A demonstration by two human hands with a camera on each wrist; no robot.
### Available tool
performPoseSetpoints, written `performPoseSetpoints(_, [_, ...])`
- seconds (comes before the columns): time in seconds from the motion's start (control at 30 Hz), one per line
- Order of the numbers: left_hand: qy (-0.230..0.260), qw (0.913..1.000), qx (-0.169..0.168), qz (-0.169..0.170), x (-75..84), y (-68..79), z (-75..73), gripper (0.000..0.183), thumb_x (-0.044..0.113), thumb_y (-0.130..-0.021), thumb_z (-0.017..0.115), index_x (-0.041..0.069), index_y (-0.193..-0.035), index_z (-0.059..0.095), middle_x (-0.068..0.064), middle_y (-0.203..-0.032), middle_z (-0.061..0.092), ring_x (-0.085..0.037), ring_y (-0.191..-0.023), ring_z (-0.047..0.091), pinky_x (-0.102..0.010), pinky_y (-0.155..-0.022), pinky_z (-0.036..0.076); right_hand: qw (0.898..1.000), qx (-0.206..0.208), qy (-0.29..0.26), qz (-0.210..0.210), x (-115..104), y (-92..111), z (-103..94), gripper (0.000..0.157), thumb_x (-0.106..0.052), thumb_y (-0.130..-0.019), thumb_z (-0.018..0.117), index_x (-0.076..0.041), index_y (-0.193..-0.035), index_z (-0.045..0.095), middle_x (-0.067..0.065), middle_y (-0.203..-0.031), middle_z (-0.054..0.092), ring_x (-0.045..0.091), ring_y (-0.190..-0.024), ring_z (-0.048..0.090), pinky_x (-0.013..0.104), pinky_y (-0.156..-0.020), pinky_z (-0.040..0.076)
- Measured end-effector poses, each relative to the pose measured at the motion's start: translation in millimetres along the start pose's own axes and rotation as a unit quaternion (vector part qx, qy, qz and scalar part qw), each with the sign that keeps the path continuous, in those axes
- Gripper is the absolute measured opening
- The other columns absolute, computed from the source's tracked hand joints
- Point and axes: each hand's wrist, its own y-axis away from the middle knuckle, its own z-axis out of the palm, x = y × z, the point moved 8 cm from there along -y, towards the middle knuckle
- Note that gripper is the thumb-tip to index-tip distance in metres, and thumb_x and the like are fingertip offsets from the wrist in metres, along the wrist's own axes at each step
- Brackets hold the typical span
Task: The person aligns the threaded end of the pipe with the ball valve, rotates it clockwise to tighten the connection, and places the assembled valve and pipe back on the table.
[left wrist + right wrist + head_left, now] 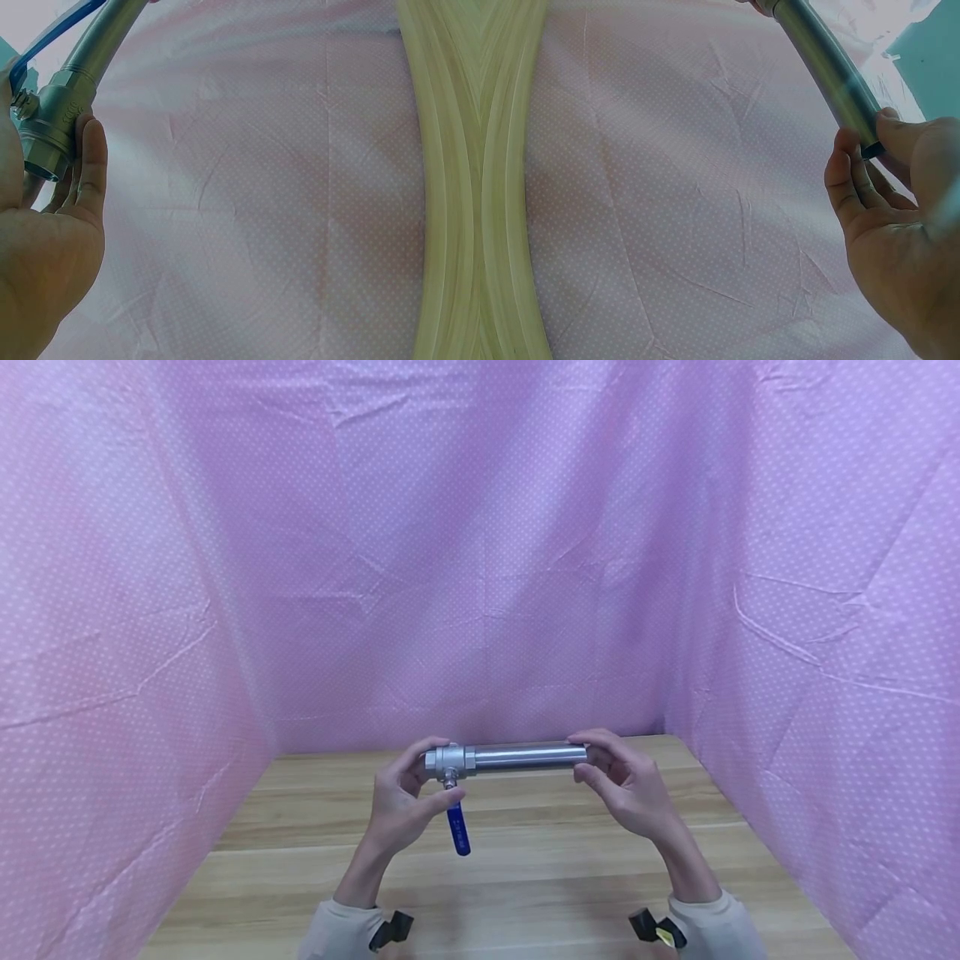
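A metal ball valve (451, 761) with a blue lever handle (458, 832) is joined to a straight steel pipe (531, 757), held level above the table in the head view. My left hand (401, 806) grips the valve body, its thumb across the base of the handle. At the pipe's far end, my right hand (628, 787) pinches the tube between thumb and fingers. The left wrist view shows the valve's open threaded end (45, 169) beside the palm. In the right wrist view, the pipe's end (871, 150) sits between the right thumb and fingertips.
A light wood-grain table (517, 893) lies under both hands. Pink dotted cloth (480, 568) hangs around it at the back and both sides. Black wrist mounts (392, 931) show on the pale sleeves at the lower edge.
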Motion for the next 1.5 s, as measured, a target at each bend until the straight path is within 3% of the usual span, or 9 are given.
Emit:
performPoseSetpoints(0.2, [-0.001,1.0000,-0.003,0.007,-0.1,-0.4,0.4,0.068,-0.022,-0.081,0.085,-0.012,-0.144,0.063,0.011,-0.134,0.074,-0.003,-0.113,0.076,-0.020,-0.102,0.066,0.999,-0.002,-0.035,-0.018,-2.5,-0.3,1.6,0.053,0.035,-0.086,0.066,0.016,-0.135,0.066,0.012,-0.115,0.066,0.011,-0.090,0.066,0.018,-0.072,0.060])
performPoseSetpoints(0.37, [-0.003,1.0000,-0.003,0.006,0.4,0.1,0.7,0.068,-0.023,-0.080,0.085,-0.014,-0.144,0.062,0.011,-0.135,0.074,-0.004,-0.114,0.076,-0.020,-0.102,0.066,0.999,-0.003,-0.033,-0.024,-3.0,-0.7,1.9,0.053,0.036,-0.085,0.066,0.016,-0.135,0.066,0.009,-0.118,0.067,0.011,-0.091,0.064,0.017,-0.075,0.061])
performPoseSetpoints(0.53, [-0.007,0.9999,-0.003,0.011,-0.2,0.7,0.4,0.068,-0.023,-0.080,0.085,-0.014,-0.143,0.062,0.009,-0.135,0.073,-0.004,-0.114,0.076,-0.020,-0.102,0.066,0.999,-0.006,-0.029,-0.018,-2.0,-0.7,1.8,0.052,0.035,-0.086,0.067,0.015,-0.134,0.067,0.011,-0.111,0.066,0.011,-0.092,0.064,0.017,-0.076,0.062])
performPoseSetpoints(0.73, [-0.007,0.9999,-0.003,0.013,0.0,0.8,-0.1,0.067,-0.023,-0.080,0.085,-0.017,-0.142,0.060,0.007,-0.135,0.073,-0.004,-0.115,0.076,-0.020,-0.102,0.067,1.000,-0.007,-0.008,-0.007,-0.6,-0.3,0.9,0.050,0.031,-0.089,0.069,0.012,-0.134,0.069,0.014,-0.100,0.066,0.015,-0.084,0.067,0.022,-0.065,0.057])
performPoseSetpoints(0.93, [-0.004,0.9999,0.001,0.012,-1.2,0.2,-1.3,0.067,-0.023,-0.081,0.084,-0.012,-0.143,0.063,0.006,-0.134,0.074,-0.005,-0.115,0.077,-0.021,-0.102,0.067,1.000,-0.008,0.011,-0.008,-0.7,-0.1,0.1,0.047,0.030,-0.090,0.069,0.011,-0.134,0.069,0.012,-0.093,0.066,0.016,-0.077,0.063,0.024,-0.061,0.053])
performPoseSetpoints(1.17, [-0.001,0.9998,0.001,0.021,0.1,-0.9,-1.3,0.066,-0.022,-0.081,0.084,-0.011,-0.143,0.064,0.005,-0.134,0.074,-0.005,-0.115,0.077,-0.021,-0.103,0.066,1.000,-0.009,0.022,0.010,1.4,-0.2,-0.4,0.041,0.028,-0.093,0.068,0.016,-0.132,0.067,0.011,-0.089,0.071,0.001,-0.081,0.066,0.023,-0.061,0.054])
performPoseSetpoints(1.5, [0.000,0.9999,-0.003,0.013,-0.2,-0.2,-0.2,0.067,-0.023,-0.080,0.085,-0.013,-0.143,0.063,0.010,-0.135,0.074,-0.004,-0.115,0.077,-0.021,-0.102,0.067,0.999,-0.009,-0.022,-0.027,-2.5,-1.1,1.2,0.050,0.032,-0.087,0.070,0.015,-0.135,0.067,0.015,-0.095,0.065,0.014,-0.082,0.065,0.022,-0.066,0.055])
